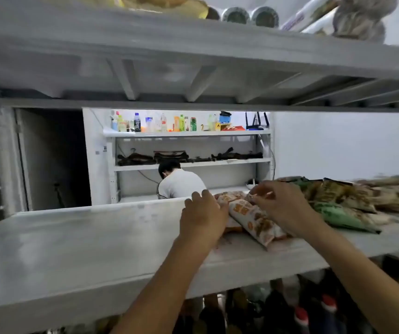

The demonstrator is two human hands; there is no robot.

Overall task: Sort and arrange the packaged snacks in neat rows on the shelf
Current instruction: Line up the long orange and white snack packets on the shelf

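While left hand (203, 214) lays straight fingers (196, 197) against orange snack packet (253, 219), right hand (286, 207) covers it; grip unclear.

Straight ahead of me a person in a white shirt (181, 183) bends forward, back to me, before a white rack (188, 134). Its top level carries a row of coloured drink bottles (137, 122) and, at the right end, a black router (257, 121) with upright antennas; dark objects (188, 156) I can't make out lie along the level below. Left of that rack is a dark doorway (54, 157), overhead two rolls (249, 16) lie end-on, and low down stand dark bottles with red caps (300, 317).
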